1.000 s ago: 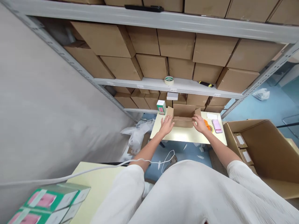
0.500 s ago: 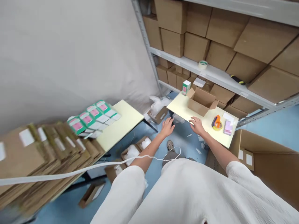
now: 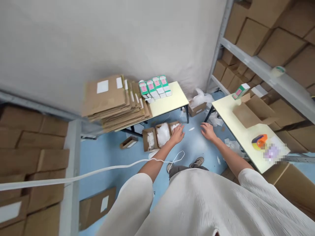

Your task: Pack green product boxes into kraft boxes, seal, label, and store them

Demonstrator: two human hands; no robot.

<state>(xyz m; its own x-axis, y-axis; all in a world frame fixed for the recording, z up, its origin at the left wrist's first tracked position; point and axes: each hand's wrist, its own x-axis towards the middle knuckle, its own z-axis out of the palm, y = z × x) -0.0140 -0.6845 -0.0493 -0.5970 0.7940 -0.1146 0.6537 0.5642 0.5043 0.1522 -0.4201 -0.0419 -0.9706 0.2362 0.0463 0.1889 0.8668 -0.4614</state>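
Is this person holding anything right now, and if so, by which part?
Nothing is held: the left hand and right hand are both open and empty, out over the floor.

Purplish item [image 3: 271, 151] under a pixelated blur

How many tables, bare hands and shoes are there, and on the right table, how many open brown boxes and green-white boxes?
Tables: 2
Hands (left hand, right hand): 2
Shoes: 2
Open brown box: 1
Green-white box: 1
Total: 8
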